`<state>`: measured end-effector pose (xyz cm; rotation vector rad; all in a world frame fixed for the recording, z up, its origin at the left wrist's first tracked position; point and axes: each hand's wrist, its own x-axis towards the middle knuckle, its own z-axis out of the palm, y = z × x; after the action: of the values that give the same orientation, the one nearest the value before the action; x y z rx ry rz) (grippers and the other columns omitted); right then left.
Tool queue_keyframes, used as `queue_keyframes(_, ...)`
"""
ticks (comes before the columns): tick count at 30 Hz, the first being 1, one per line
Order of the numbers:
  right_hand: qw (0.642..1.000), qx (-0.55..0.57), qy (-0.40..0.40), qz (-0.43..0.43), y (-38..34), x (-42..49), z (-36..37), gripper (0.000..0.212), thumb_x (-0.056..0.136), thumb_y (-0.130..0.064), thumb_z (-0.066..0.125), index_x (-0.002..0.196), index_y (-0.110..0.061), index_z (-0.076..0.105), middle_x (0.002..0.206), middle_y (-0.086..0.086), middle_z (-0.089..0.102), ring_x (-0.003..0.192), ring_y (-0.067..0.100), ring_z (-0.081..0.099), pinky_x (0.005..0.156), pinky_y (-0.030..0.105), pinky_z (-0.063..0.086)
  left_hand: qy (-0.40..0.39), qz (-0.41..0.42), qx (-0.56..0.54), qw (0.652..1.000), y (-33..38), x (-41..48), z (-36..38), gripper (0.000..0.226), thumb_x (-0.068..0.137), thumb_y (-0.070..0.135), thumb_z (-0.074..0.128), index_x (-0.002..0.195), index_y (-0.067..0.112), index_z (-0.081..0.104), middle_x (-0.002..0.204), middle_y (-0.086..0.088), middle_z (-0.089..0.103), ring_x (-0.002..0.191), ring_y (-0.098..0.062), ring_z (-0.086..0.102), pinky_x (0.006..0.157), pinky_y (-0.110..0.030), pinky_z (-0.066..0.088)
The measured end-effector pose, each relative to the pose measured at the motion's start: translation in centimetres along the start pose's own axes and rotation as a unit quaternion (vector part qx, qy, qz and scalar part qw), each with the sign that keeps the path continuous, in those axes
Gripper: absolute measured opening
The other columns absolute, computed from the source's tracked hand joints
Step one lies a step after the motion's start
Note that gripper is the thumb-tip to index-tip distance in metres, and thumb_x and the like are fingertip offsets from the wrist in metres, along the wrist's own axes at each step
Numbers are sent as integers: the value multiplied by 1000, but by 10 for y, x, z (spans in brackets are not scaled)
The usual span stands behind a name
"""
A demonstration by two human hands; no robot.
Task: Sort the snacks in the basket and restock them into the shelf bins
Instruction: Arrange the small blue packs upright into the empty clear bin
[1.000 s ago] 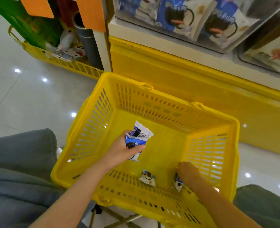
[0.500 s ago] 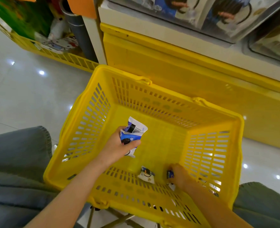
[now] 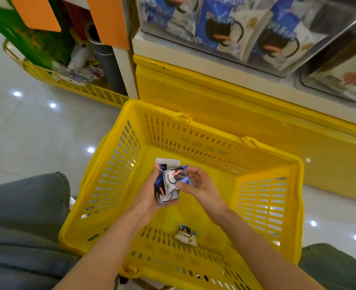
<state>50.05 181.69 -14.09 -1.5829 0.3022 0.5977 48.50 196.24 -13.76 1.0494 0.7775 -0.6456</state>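
Hands meet over the middle of the yellow basket (image 3: 294,185), held up above its floor. Our left hand (image 3: 145,197) is curled round a small bundle of packets (image 3: 166,191), blue and white wrappers printed with a dark biscuit; its fingertips show beneath the bundle's lower edge. Our right hand (image 3: 202,185) pinches the front packet (image 3: 182,178) between thumb and bent fingers at its right edge. The wrappers overlap and blur there, so this may be a separate packet pressed against the bundle or one already part of it.

One loose packet (image 3: 186,235) of the same kind lies on the basket floor, close against the near wall and about midway along it, well below our hands.

Beyond the basket's far wall stands the shelf's yellow base (image 3: 214,97). On the ledge above it sits a clear shelf bin (image 3: 310,49) of larger blue and white packs standing side by side. At the right edge of the ledge is a second bin (image 3: 340,80), whose contents are too blurred to name.

Our grey trouser legs (image 3: 22,216) flank the basket's near corners. To the left, on the glossy tiled floor (image 3: 37,132), is a low yellow rack (image 3: 93,92) of goods with orange tags (image 3: 108,17) hanging over it.
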Motion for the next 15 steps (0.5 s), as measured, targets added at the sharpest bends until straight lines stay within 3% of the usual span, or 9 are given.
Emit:
queue_keyframes(3,999,-32,-15,-16,-7,1,2,34,75,-12,77,96,-25,54,101,-9,62,95,11,62,74,17,52,-46,38,2,998,7,-5,-7,45,74,59,49,96,26,70,98,-3,73,83,-20,70,69,-37,59)
queue_keyframes(6,994,-84,-55,-40,-11,-1,1,31,76,-17,76,96,-30,56,102,-15,62,92,-2,61,73,13,50,-56,73,60,994,8,-11,-7,49,63,45,69,107,22,66,106,-8,71,94,-24,68,72,-36,58)
queue_keyframes(8,993,-56,-95,-34,-9,-2,-4,26,82,-17,70,101,-31,59,106,-18,62,90,-7,61,74,12,50,-34,86,72,993,8,-12,-4,52,63,36,72,111,19,63,105,-11,70,93,-27,68,72,-36,59)
queue_keyframes(10,997,-57,-55,-9,5,0,-14,19,88,-16,62,105,-23,60,114,-8,63,91,-1,63,74,13,49,-12,89,67,994,8,-13,-3,43,68,31,72,108,20,63,102,-12,71,87,-28,68,74,-39,56)
queue_keyframes(12,988,-149,-9,42,33,0,-24,19,91,-14,58,110,-13,60,120,8,61,95,12,60,77,18,48,1,78,61,995,8,-12,-5,43,63,34,73,102,21,64,100,-16,70,86,-31,65,80,-45,49)
queue_keyframes(15,933,-307,-66,173,87,-9,-31,29,96,-23,52,118,-5,56,125,14,58,109,24,57,91,31,44,2,72,57,996,8,-10,-8,51,53,41,75,99,22,65,96,-17,69,85,-34,62,78,-45,40)
